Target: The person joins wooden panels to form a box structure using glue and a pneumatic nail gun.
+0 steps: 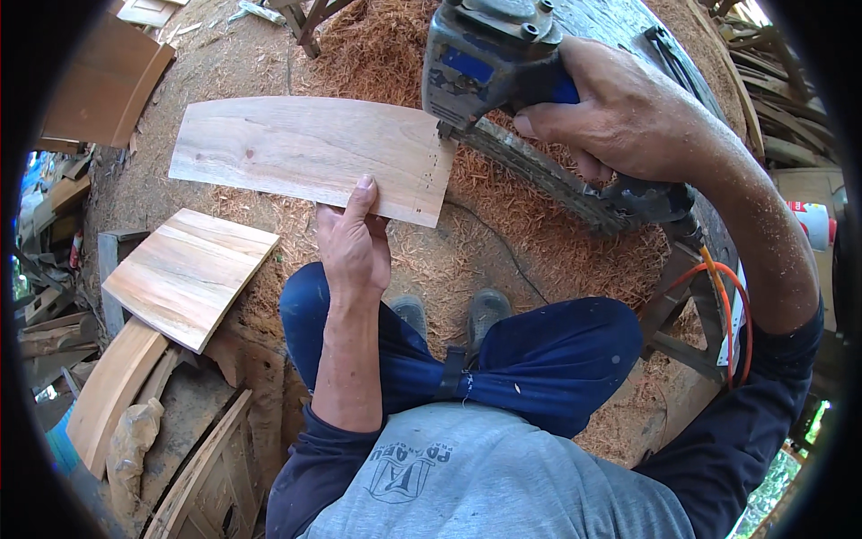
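A pale wooden board [287, 139] with a gently curved upper edge lies crosswise in front of me. My left hand [350, 238] grips its lower edge right of centre, thumb on top, fingertips hidden underneath. My right hand [620, 117] is closed round the handle of a worn dark nail gun [462, 67] with blue parts. The gun's nose is at the board's right end, where small dark specks show; whether they touch is unclear. An orange hose [714, 292] runs from the back of the gun.
A square wooden panel [189, 274] and a long curved piece [108, 404] are at lower left. A brown panel [108, 76] stands upper left, scrap wood [790, 135] is piled at right, shavings [350, 45] cover the ground, and a thin cable [512, 251] crosses it.
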`<state>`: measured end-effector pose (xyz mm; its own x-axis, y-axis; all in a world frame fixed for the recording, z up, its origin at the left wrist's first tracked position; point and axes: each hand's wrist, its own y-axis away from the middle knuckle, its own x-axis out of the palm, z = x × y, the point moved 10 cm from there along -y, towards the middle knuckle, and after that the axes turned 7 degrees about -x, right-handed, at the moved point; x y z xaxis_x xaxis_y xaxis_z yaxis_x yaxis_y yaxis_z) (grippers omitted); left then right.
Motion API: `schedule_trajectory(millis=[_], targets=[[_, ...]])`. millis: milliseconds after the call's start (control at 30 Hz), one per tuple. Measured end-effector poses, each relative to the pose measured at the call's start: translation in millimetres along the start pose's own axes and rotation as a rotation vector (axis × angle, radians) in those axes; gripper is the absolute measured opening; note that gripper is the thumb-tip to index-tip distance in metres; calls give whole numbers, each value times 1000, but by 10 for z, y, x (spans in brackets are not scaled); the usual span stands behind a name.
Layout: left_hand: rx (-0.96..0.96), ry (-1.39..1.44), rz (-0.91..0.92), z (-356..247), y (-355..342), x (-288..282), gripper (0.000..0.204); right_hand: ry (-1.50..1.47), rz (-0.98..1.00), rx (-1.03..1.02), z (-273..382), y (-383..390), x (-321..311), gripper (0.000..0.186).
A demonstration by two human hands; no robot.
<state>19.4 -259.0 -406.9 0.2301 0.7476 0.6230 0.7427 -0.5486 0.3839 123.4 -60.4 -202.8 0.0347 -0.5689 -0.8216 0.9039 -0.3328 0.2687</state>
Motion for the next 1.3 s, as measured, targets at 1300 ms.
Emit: schedule_trajectory(millis=[1300], targets=[[-19, -102, -52, 36, 8, -26, 48, -187, 222, 25, -78, -160, 95, 39]])
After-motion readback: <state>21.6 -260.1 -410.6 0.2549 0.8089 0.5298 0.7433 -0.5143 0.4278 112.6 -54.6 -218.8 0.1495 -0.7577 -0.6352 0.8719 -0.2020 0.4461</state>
